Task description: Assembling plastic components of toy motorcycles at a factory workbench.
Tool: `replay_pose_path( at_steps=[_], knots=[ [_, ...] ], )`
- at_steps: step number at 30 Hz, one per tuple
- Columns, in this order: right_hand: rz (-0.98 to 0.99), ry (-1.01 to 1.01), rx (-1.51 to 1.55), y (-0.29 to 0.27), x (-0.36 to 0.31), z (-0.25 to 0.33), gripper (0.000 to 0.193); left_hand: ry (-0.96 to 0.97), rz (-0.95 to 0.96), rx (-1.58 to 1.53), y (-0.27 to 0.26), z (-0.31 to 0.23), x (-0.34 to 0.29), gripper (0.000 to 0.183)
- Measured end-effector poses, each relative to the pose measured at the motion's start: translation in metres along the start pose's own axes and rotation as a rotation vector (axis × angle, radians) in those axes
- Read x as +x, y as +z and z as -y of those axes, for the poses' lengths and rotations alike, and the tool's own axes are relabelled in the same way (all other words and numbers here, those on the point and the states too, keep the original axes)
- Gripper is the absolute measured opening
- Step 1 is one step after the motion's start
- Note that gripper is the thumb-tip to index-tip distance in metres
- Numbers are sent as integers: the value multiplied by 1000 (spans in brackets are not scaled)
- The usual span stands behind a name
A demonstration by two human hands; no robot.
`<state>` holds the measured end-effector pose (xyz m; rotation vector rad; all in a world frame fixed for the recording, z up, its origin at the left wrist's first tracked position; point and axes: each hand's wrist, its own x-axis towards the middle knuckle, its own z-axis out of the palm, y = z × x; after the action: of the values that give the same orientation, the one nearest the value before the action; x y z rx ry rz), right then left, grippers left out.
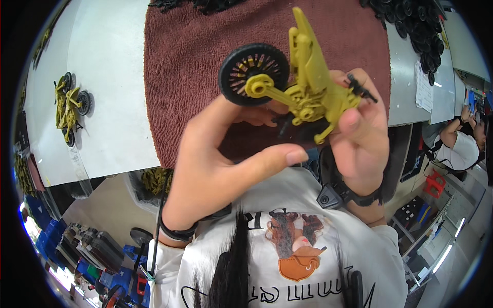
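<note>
Paper sheet (424, 88) on tabletop (110, 77) at right, red stool (435, 184) near a white-shirted co-worker (458, 150), blue bins (50, 240) at lower left.

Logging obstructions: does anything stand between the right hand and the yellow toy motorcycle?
Nothing visible does: the right hand holds the yellow toy motorcycle directly, at the end with the small black bar.
</note>
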<state>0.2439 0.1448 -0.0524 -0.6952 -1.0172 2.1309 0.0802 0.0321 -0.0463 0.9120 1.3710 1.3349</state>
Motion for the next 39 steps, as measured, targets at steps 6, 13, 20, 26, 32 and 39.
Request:
replay_pose_path(
  at_steps=[6, 13, 20, 26, 32, 39],
  knots=[
    [140, -85, -369, 1, -3, 8, 48, 117, -159, -142, 10, 8, -5, 38],
    [296, -204, -464, 0, 0, 3, 42, 395, -177, 71, 7, 25, -3, 34],
    [204, -301, -715, 21, -6, 2, 36, 579, -266, 314, 9, 24, 0, 26],
    [166, -370, -746, 31, -14, 2, 32, 635, -280, 425, 8, 17, 0, 29],
    [251, -252, -834, 25, -3, 10, 41, 314, -99, 177, -3, 9, -4, 19],
    [229, -145, -600, 35, -6, -8, 119, -168, 113, -257, -47, -12, -4, 49]
  ],
)
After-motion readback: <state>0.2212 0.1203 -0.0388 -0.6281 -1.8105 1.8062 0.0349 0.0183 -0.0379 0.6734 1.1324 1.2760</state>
